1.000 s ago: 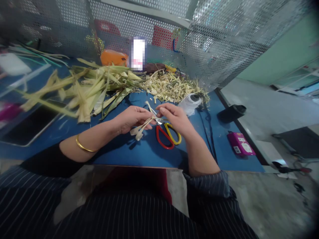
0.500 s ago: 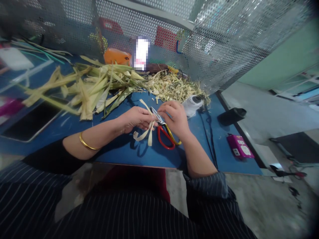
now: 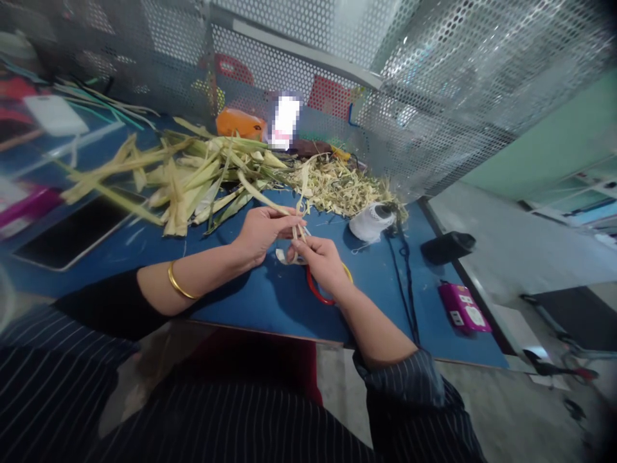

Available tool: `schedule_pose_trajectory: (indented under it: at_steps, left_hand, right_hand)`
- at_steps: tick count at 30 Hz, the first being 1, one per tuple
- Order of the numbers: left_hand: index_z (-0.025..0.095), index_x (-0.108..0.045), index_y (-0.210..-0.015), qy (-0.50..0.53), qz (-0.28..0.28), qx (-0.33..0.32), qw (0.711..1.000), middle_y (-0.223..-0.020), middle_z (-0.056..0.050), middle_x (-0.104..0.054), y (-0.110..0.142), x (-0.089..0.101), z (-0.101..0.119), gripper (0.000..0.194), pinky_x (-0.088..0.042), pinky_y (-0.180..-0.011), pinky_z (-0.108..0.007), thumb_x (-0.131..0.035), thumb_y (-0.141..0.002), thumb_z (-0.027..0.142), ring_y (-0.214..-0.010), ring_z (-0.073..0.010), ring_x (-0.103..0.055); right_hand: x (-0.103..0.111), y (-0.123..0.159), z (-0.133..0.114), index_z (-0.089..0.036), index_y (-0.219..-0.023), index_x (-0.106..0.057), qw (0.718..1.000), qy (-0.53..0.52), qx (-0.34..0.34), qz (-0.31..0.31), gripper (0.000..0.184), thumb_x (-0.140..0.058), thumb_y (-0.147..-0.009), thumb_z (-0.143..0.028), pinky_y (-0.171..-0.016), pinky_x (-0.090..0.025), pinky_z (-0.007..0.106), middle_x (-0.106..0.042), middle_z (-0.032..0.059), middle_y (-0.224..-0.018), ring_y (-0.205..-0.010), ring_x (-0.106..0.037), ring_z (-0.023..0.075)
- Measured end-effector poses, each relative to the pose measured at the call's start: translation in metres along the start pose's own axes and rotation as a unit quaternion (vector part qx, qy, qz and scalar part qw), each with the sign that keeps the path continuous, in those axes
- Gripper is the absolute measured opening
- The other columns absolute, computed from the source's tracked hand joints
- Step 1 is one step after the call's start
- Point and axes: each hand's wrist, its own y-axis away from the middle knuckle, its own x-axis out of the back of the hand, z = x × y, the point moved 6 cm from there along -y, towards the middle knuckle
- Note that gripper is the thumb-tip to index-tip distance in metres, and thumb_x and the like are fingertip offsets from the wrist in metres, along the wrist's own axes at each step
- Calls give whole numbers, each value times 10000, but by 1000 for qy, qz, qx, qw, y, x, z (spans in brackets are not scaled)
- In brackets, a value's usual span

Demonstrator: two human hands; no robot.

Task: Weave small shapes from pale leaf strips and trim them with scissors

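My left hand [image 3: 258, 236] pinches pale corn husk strips [image 3: 256, 191] between thumb and fingers. One long strip stretches up and left from it, and another rises toward the chopped pile. My right hand [image 3: 324, 262] is closed on the lower part of the same strips, close against the left fingertips. A curled strip end hangs below the two hands. Beneath the right hand is a pair of scissors [image 3: 314, 293] with one red and one yellow handle; its blades are mostly hidden. To the right stands a tilted cone of white thread [image 3: 370, 223].
Long corn husks [image 3: 180, 193] lie behind my left hand, beside shredded husk [image 3: 344, 186]. A dark tablet-like slab [image 3: 80, 231] is at left. Black cords [image 3: 403, 276], a black cylinder [image 3: 448, 247] and a purple packet [image 3: 463, 308] lie right. A perforated metal screen [image 3: 299, 61] borders the back.
My right hand has come down over the scissors and closed on the strips. The strips now point up and back from my fingers. The whole view has shifted slightly.
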Motion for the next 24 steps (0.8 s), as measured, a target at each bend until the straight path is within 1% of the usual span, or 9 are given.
schedule_pose_trajectory:
  at_steps: [4,8,11,12,14,16,18,21,24]
  left_hand:
    - [91,-703,-840,3,7,-15,1000,-752,-62,-720,1,0,1,192,-547,-698,-290,-773,-674,157,-668,-142,-668]
    - [100,-726,-872,1,-30,14,999,-803,-75,-732,2,-3,-2,187,-540,-702,-270,-759,-715,195,-711,-144,-675]
    - [103,-733,-840,22,-33,19,999,-781,-64,-727,1,-2,1,149,-543,-690,-243,-762,-723,191,-697,-130,-671]
    - [104,-734,-833,35,-28,25,999,-769,-60,-726,1,-1,2,131,-546,-689,-239,-758,-726,176,-684,-126,-672]
    - [106,-732,-826,59,-13,50,997,-746,-58,-727,1,1,3,93,-556,-687,-240,-738,-739,138,-652,-124,-676]
    - [104,-732,-828,69,-6,77,995,-739,-64,-730,1,2,4,79,-563,-682,-236,-715,-751,105,-635,-124,-679]
    - [103,-737,-849,65,-17,95,993,-737,-66,-732,2,0,3,98,-563,-665,-222,-707,-756,93,-618,-118,-676]
    - [115,-744,-884,51,-55,118,990,-753,-70,-739,4,-3,-1,130,-550,-605,-199,-719,-757,115,-600,-119,-675]
    - [133,-743,-906,44,-92,136,985,-796,-77,-749,6,-6,-6,152,-545,-591,-197,-738,-755,148,-614,-129,-686]
  right_hand:
    - [-3,1,-3,-176,-634,-664,999,-36,4,-25,411,-567,-868,-500,-704,-462,279,-659,17,-620,-628,-591,134]
    - [-8,2,-3,-176,-624,-636,997,-61,-8,-41,446,-555,-863,-544,-642,-469,275,-633,10,-568,-567,-582,130]
    - [-7,6,-8,-178,-645,-623,998,-16,16,-51,444,-505,-901,-522,-623,-458,276,-621,6,-569,-555,-572,129]
    - [-1,7,-13,-181,-664,-625,999,17,40,-27,433,-483,-920,-501,-630,-455,280,-622,7,-588,-571,-572,131]
    - [19,10,-25,-188,-730,-637,985,97,111,84,374,-460,-948,-435,-678,-459,293,-629,13,-667,-646,-580,141]
    - [42,16,-38,-201,-854,-658,942,167,187,222,236,-511,-934,-368,-781,-472,322,-644,32,-822,-804,-603,166]
    - [53,19,-46,-219,-1011,-659,906,214,240,274,172,-591,-890,-321,-920,-460,367,-638,62,-1021,-1017,-590,200]
    - [48,12,-45,-259,-1151,-629,906,250,271,210,286,-621,-865,-280,-1022,-422,410,-604,78,-1212,-1182,-542,219]
    - [39,4,-34,-255,-1021,-673,914,267,264,150,163,-588,-882,-262,-997,-427,404,-667,60,-1121,-1119,-588,214]
